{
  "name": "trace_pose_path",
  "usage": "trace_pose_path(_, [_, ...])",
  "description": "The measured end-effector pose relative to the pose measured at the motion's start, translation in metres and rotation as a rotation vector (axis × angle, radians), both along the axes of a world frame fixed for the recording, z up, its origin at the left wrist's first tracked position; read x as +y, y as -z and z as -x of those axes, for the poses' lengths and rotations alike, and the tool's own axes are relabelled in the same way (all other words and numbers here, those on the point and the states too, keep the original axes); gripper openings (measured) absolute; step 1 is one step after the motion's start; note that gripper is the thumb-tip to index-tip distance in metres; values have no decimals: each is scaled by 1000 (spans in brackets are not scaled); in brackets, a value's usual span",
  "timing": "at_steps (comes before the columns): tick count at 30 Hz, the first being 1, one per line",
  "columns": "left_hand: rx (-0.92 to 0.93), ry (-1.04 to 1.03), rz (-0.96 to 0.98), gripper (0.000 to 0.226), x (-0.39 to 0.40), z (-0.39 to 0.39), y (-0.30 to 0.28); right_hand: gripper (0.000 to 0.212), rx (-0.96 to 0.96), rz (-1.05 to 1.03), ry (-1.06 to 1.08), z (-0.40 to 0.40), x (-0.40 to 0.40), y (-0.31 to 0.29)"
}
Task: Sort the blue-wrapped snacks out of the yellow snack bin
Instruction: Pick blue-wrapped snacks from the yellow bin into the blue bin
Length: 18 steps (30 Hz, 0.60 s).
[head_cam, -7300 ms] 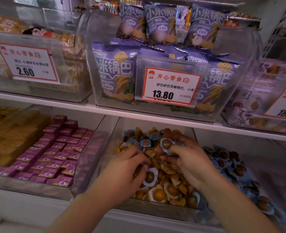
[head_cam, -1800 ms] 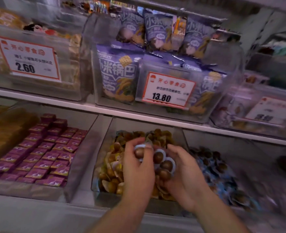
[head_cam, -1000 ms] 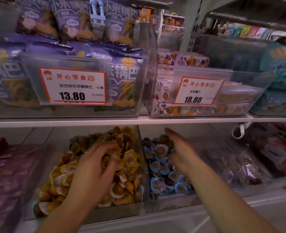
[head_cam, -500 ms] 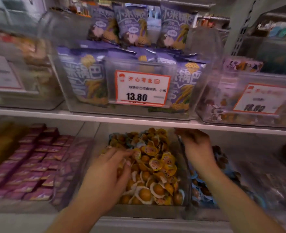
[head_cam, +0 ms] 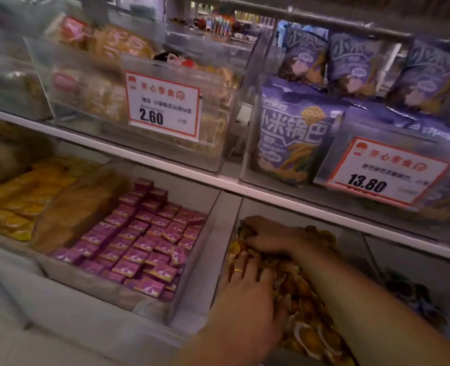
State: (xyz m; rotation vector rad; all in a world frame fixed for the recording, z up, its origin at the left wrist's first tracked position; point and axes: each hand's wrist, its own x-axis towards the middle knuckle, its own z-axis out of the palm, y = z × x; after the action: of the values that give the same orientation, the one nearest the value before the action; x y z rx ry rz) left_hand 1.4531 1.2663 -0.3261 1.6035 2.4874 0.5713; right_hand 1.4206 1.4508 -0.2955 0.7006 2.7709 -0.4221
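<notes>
One head-worn wide-angle view was supplied; no second view existed to share coverage. The camera looked forward and down from close range at two shelf levels. The left hand (head_cam: pixel 247 291) and right hand (head_cam: pixel 267 237) occupied the lower centre-right of the frame, both forearms entering from the bottom edge. The price tag (head_cam: pixel 163 107) stood above and left of the hands. The frame was tilted and blurred.

A clear bin (head_cam: pixel 233 220) on the lower shelf, heaped with yellow-wrapped round snacks (head_cam: pixel 305 331); blue-wrapped snacks (head_cam: pixel 414 299) lie blurred just right.
</notes>
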Motion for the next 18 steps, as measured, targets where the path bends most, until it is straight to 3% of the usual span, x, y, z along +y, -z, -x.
trace_pose_path(2, [-15,-3,-3,67,2,1,1,75,-39,-19,2,1,1,7])
trace_pose_path(6, [-18,4,-19,66,2,2,3,52,-112,-21,15,5,17,6])
trace_pose_path(11, [-12,-5,-25,63,1,2,2,57,-275,24,44,10,31,4])
trace_pose_path(15, [-24,-11,-19,62,3,-1,1,63,-126,107,220,23,35,9])
trace_pose_path(18, [-14,-14,-25,60,3,-1,2,54,-46,154,207,30,30,13])
